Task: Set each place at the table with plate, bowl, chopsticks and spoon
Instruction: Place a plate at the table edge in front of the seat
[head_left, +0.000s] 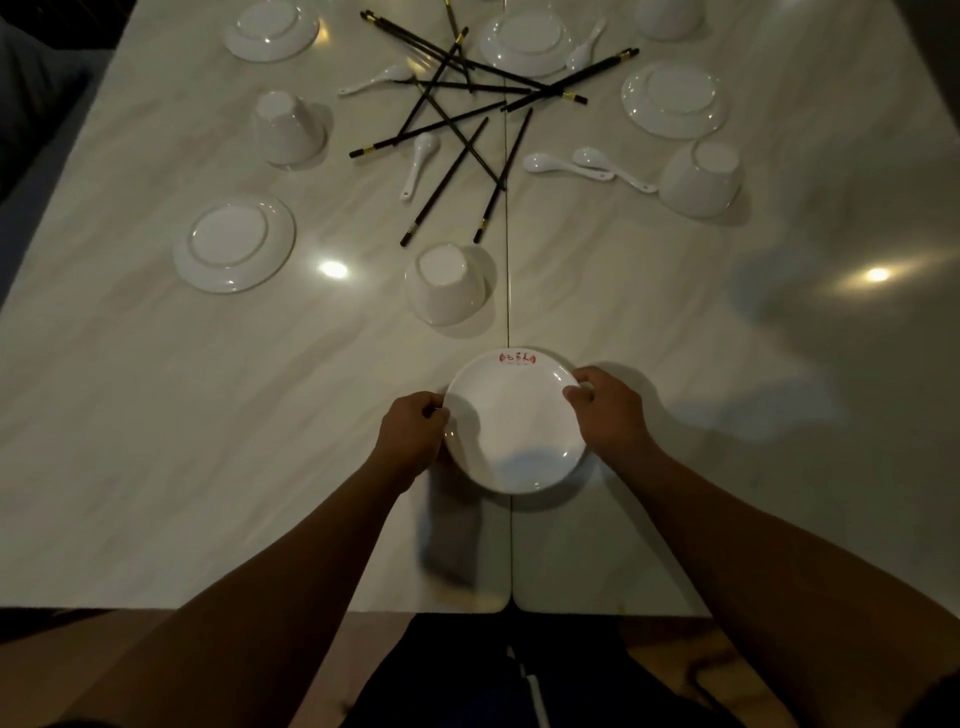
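A white plate (511, 423) with red lettering at its far rim lies right side up near the table's front edge. My left hand (413, 434) grips its left rim and my right hand (605, 410) grips its right rim. Just beyond it an upturned white bowl (447, 283) stands. A heap of several black chopsticks (457, 104) lies across the middle of the table. White spoons (421, 161) lie among and beside them, two of them at the right (566, 165).
Upside-down plates lie at the left (234, 241), far left (270, 28), far middle (527, 41) and right (675, 98). More upturned bowls stand at the left (285, 127) and right (701, 179). A seam (508, 291) runs down the marble table.
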